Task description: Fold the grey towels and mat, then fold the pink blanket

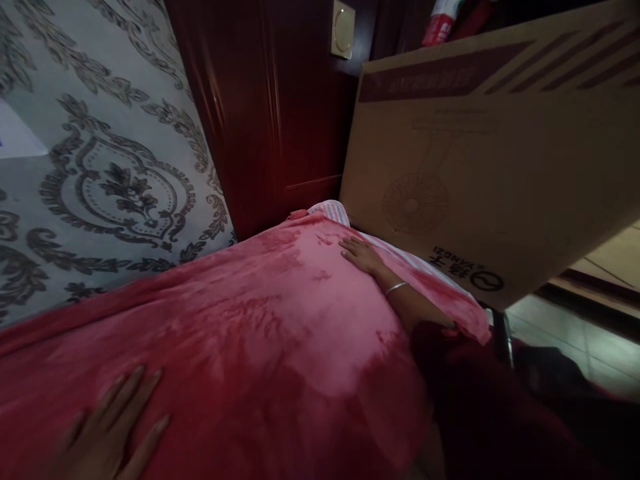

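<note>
A pink-red plush sheet (240, 320) lies spread over a bed, with faint wrinkles and brushed patches on its surface. At the lower left, my left hand (110, 427) rests on it with fingers stretched out and apart. My right hand (363, 255) lies flat on the sheet near its far right corner, fingers extended, a silver bangle (397, 287) round the wrist. Neither hand holds anything. Striped bedding (333, 210) shows from under the sheet at the far corner and along the right edge.
A large cardboard box (450, 167) stands close beyond the bed's right side. Behind the far end is a dark red wooden panel (250, 100). Patterned wallpaper (125, 180) runs along the left. Tiled floor (565, 340) shows at the right, beside a metal bed leg (504, 337).
</note>
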A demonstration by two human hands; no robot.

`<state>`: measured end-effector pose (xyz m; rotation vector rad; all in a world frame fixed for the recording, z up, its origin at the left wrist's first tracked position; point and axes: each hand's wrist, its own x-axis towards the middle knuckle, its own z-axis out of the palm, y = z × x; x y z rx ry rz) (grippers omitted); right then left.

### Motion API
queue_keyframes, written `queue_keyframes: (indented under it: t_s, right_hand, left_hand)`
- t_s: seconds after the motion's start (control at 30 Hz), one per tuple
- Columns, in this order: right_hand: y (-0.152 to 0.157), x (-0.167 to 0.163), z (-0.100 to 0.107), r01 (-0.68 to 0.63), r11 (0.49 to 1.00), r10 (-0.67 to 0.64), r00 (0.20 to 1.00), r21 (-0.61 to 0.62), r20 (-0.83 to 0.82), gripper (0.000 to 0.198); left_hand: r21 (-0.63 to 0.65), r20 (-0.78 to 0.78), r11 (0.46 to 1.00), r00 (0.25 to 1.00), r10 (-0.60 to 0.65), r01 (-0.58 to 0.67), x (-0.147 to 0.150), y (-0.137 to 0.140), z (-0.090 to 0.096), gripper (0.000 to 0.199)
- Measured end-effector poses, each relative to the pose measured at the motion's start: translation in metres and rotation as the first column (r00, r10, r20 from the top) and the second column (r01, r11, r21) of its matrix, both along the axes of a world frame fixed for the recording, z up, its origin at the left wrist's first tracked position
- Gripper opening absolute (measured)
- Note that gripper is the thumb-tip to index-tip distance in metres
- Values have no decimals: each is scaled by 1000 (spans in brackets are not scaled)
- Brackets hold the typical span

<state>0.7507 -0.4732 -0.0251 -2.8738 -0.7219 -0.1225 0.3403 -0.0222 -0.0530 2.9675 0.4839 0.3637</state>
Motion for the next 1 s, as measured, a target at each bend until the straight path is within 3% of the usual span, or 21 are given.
queue_keyframes:
  t_s: [0.2, 0.37, 0.47, 0.57, 0.67, 0.73, 0.83, 0.93, 1.0]
  right_hand:
    - [4, -41, 14, 183, 978, -189, 980, -95, -55, 65]
    - [-46, -86, -5, 323, 937, -328, 945, -131, -19, 67]
    - [-80, -92, -11, 322, 937, -327, 945, -138, -17, 65]
    - [-87, -90, -3, 343, 927, -354, 934, -153, -48, 63]
    - [-57, -102, 12, 426, 894, -430, 903, -139, 7, 60]
    - [-19, -124, 19, 379, 920, -374, 925, -97, 64, 59]
    - [46, -175, 16, 58, 996, -54, 997, -71, 51, 61]
    - [93, -227, 1, -240, 969, 241, 970, -66, 9, 64]
    - [106, -249, -9, -288, 956, 290, 957, -63, 13, 65]
  left_hand:
    - [-27, 14, 999, 999, -30, 31, 2, -13, 16, 77]
    - [29, 5, 996, 997, -79, 79, 3, -15, 19, 74]
    - [55, -4, 995, 996, -84, 84, 4, -15, 21, 75]
    - [77, -24, 993, 996, -89, 91, 5, -17, 23, 72]
    - [89, -37, 992, 996, -84, 87, 5, -20, 25, 68]
    - [92, -56, 992, 995, -84, 89, 4, -22, 27, 67]
    - [96, -80, 992, 994, -78, 85, 2, -29, 30, 66]
    - [82, -107, 994, 992, -61, 70, -2, -37, 36, 65]
    - [52, -130, 996, 989, -67, 75, -5, -42, 39, 64]
